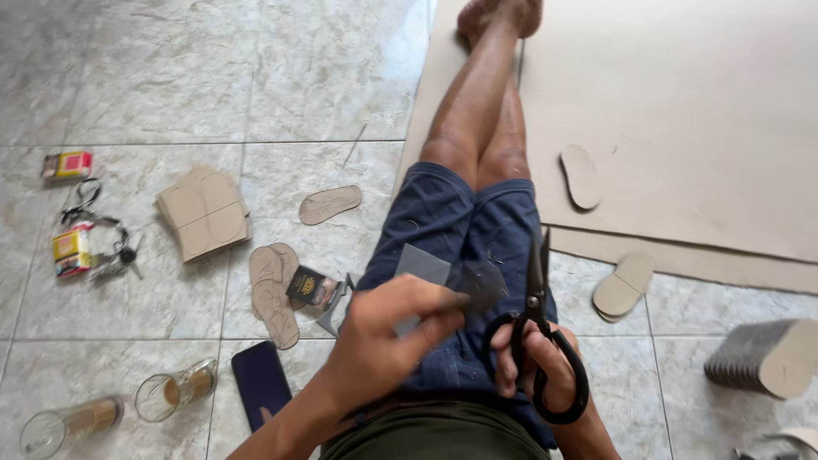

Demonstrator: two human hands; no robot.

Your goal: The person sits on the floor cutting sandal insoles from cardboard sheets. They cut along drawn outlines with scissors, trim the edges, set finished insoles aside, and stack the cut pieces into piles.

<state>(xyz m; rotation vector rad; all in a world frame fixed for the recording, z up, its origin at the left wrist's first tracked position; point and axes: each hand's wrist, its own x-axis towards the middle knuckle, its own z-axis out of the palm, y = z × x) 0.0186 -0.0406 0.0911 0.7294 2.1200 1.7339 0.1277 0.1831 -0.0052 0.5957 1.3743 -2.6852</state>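
- The left hand (379,336) is clenched on a small grey sheet piece (423,266), pinching it between thumb and fingers above the lap, over the blue shorts (452,221).
- The right hand (545,366) grasps black scissors (535,328), fingers through the loops; the blades point up, away from the body, closed or nearly so, just beside the grey piece.
- The person sits on the tiled floor (170,77) with bare legs stretched out over the near edge of a large cardboard sheet (699,111) that covers the floor's far right part.
- One sole-shaped cutout (582,176) lies on that sheet; a small stack of sole cutouts (625,285) sits just off its near edge.
- A thick stack of soles (767,358) lies on its side at the right edge of the floor.
- Left of the legs: more loose soles (274,298), a single sole (330,204), a pile of marked cardboard squares (204,213), a small dark packet (311,285) and a dark phone (260,383).
- At the near left corner stand two glass jars (119,409) lying down; further left, small red and yellow boxes (70,204) and keys (115,255).
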